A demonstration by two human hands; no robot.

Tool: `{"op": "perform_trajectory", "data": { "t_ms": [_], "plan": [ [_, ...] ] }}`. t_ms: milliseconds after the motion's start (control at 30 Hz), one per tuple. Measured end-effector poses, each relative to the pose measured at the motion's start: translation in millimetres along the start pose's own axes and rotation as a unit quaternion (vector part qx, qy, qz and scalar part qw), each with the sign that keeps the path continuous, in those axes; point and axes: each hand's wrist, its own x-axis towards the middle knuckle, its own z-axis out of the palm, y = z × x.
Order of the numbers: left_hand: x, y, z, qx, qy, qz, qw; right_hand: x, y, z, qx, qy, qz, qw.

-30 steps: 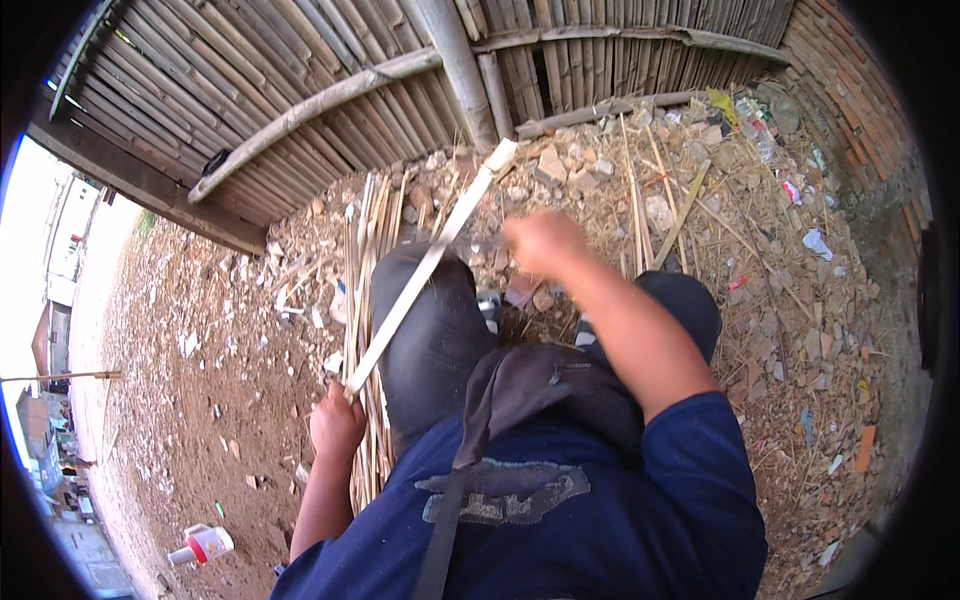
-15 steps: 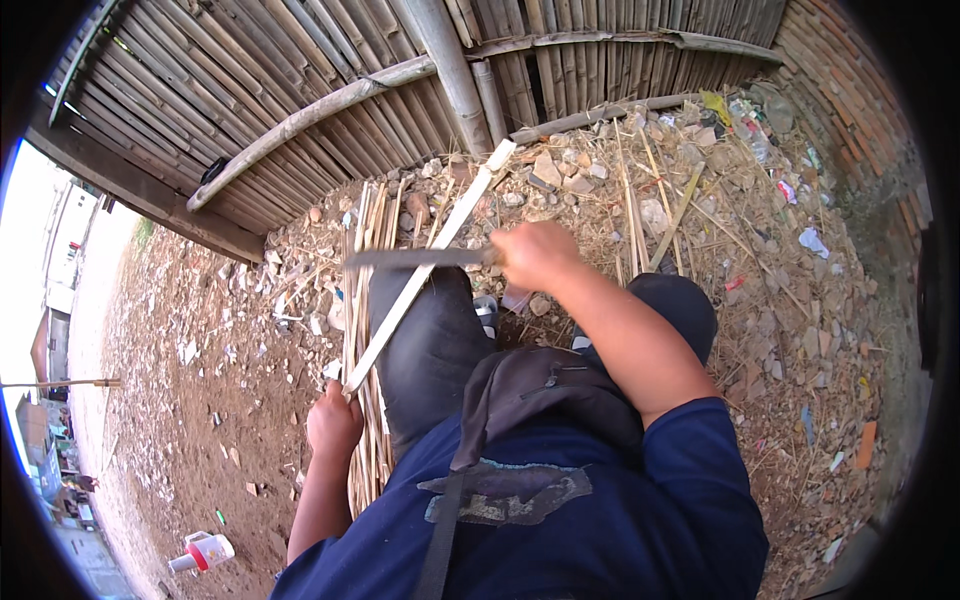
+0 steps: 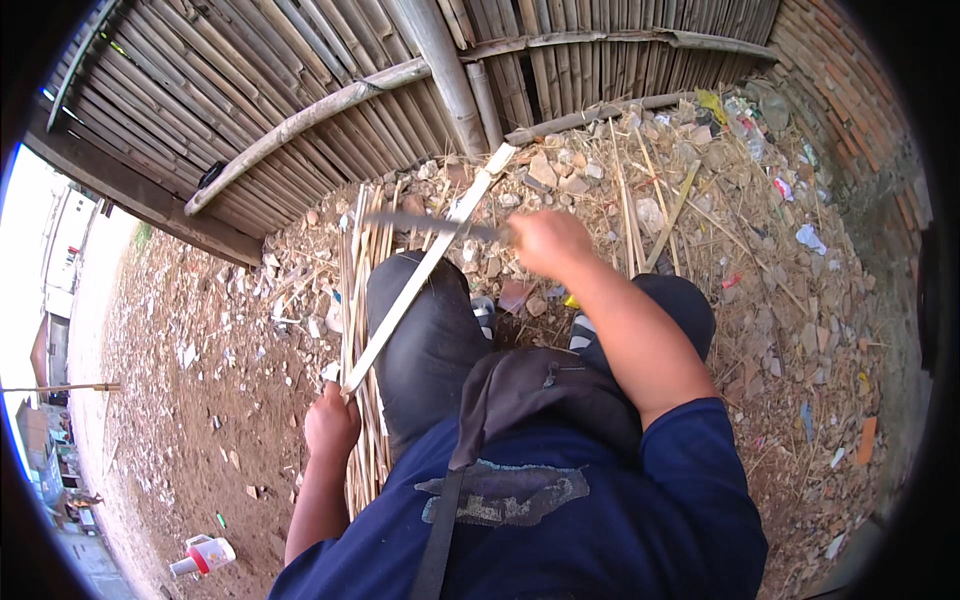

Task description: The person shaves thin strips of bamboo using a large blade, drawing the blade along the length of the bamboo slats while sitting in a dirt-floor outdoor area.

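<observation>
A pale, flat bamboo strip (image 3: 412, 290) slants across my left thigh, its far end over the stony ground. My left hand (image 3: 332, 420) is closed around its near end. In my right hand (image 3: 548, 243) is the handle of a long dark knife (image 3: 420, 223), a little blurred. The blade lies crosswise at the strip's upper part, pointing left; whether it cuts into the wood I cannot tell. Beside my left leg lies a bundle of thin bamboo strips (image 3: 362, 335), partly hidden under my left arm and the held strip.
Ahead stands a bamboo wall (image 3: 330, 140) with thick poles, meeting a brick wall (image 3: 835, 95) at the right. Stones and litter cover the ground. More loose bamboo strips (image 3: 630, 215) lie beyond my right knee. A white and red jug (image 3: 205, 555) lies at the lower left.
My right hand and the knife have moved farther up along the strip, away from my body. My left hand keeps its hold on the strip's near end.
</observation>
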Motion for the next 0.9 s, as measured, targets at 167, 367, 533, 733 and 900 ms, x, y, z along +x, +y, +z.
{"op": "perform_trajectory", "data": {
  "t_ms": [167,367,533,733,900],
  "plan": [
    [1.4,0.7,3.6,-0.021,-0.007,-0.029,0.999,3.2,-17.0,17.7,-0.101,-0.004,-0.078,0.992],
    [4.2,12.0,-16.9,0.017,-0.050,-0.032,0.998,25.4,40.5,9.4,-0.015,0.053,0.118,0.991],
    [-0.1,2.8,-9.2,-0.002,0.011,0.008,1.000,20.5,44.7,7.1,0.007,0.064,0.108,0.992],
    [5.9,0.8,-24.0,-0.137,-0.066,0.021,0.988,21.2,40.6,8.2,-0.013,0.079,0.098,0.992],
    [19.3,-1.2,-38.9,-0.080,-0.086,0.011,0.993,21.5,39.1,9.9,-0.021,0.069,0.076,0.994]
  ]
}}
